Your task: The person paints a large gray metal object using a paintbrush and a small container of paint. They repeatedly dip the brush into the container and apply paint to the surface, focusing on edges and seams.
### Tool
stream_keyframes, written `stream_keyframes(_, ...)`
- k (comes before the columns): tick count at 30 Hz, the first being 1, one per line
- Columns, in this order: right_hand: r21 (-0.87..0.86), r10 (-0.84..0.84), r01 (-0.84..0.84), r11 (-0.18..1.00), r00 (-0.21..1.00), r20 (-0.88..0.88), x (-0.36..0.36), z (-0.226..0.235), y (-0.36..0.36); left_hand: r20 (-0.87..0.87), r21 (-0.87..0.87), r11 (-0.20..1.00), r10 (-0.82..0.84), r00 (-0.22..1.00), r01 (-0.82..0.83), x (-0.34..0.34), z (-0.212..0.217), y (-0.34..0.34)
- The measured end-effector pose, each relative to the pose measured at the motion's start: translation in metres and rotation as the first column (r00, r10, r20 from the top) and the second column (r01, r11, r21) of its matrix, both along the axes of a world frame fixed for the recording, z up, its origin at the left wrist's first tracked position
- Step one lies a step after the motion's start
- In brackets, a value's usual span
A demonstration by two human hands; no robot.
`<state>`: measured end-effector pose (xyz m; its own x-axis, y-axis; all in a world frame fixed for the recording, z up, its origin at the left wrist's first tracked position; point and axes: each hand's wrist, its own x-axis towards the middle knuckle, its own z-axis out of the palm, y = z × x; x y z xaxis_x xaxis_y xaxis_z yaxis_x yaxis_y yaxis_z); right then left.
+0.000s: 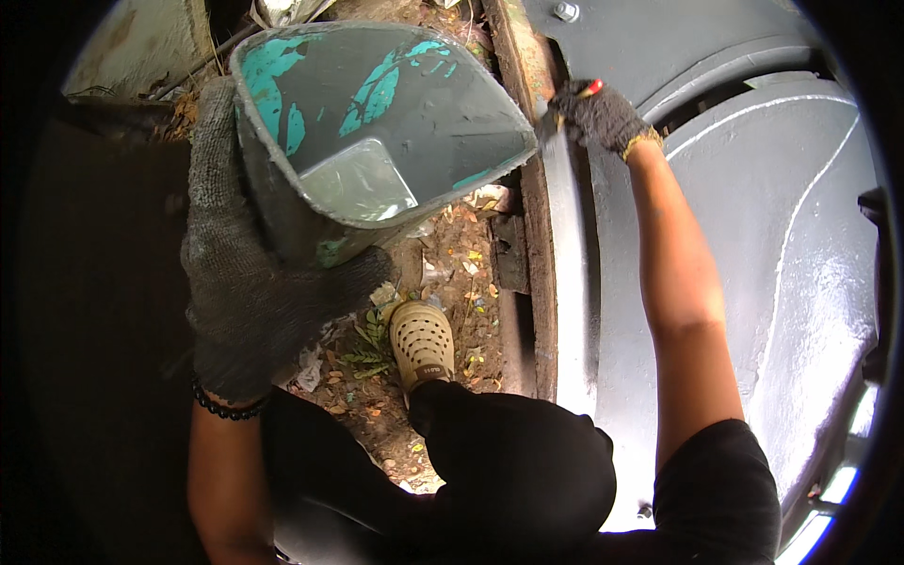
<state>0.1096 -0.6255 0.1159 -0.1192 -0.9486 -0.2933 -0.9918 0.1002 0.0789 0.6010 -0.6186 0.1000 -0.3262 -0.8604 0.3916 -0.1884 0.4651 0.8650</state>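
My left hand (247,273), in a grey knitted glove, is wrapped round the side and underside of a tilted plastic container (282,221). Grey paint coats the container's inside, with teal plastic showing through in patches. At its bottom lies a shiny, pale liquid-looking pool (363,181). My right hand (600,115), in a dark glove with a yellow cuff, is closed round a small tool with a red handle end, which looks like a paintbrush (554,127). Its blurred working end points left, beside the container's right rim and over the edge of a grey-painted metal panel (716,235).
A wooden beam (537,282) runs along the panel's left edge. Below the container are soil, dry leaves and a small green plant (369,347). My foot in a tan clog (421,339) stands there. A bolt (566,11) sticks up from the panel's top.
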Motion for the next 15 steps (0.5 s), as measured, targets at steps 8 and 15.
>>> stream_keyframes(8,-0.528,-0.065,0.249,0.812,0.937,0.342,0.038,-0.003,0.013,0.081,-0.121,0.991,0.065,0.995,-0.055,0.003,-0.005,-0.008)
stream_keyframes(15,-0.242,-0.425,0.638,0.731,0.703,0.571,0.069,-0.019,0.105,0.061,-0.201,0.979,-0.015,0.998,0.027,0.001,-0.014,-0.008)
